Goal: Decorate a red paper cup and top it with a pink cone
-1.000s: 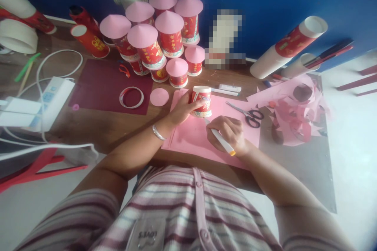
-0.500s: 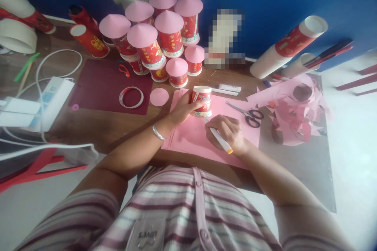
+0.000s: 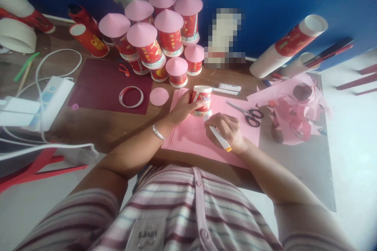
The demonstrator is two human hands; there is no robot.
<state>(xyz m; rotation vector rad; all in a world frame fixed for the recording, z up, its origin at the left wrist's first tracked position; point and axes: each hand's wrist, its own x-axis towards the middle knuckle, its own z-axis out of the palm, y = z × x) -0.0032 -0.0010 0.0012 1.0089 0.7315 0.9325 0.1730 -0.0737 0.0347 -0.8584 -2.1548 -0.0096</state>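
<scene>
My left hand (image 3: 182, 109) grips a red paper cup (image 3: 202, 100) standing upside down on a pink paper sheet (image 3: 194, 135). My right hand (image 3: 226, 132) is closed round a white pen with an orange end (image 3: 218, 138), its tip touching the sheet at the cup's rim. A silver bracelet (image 3: 158, 132) sits on my left wrist.
Several red cups with pink cone tops (image 3: 160, 35) are stacked behind. Scissors (image 3: 247, 113), a pink paper disc (image 3: 159, 96), a tape ring (image 3: 131, 97), a dark red sheet (image 3: 103, 86), pink scraps (image 3: 294, 110), cup stacks (image 3: 287, 45) and a power strip (image 3: 51, 100) lie around.
My right hand and the pen have crept slightly up and left along the cup's rim. The left hand and cup have stayed put.
</scene>
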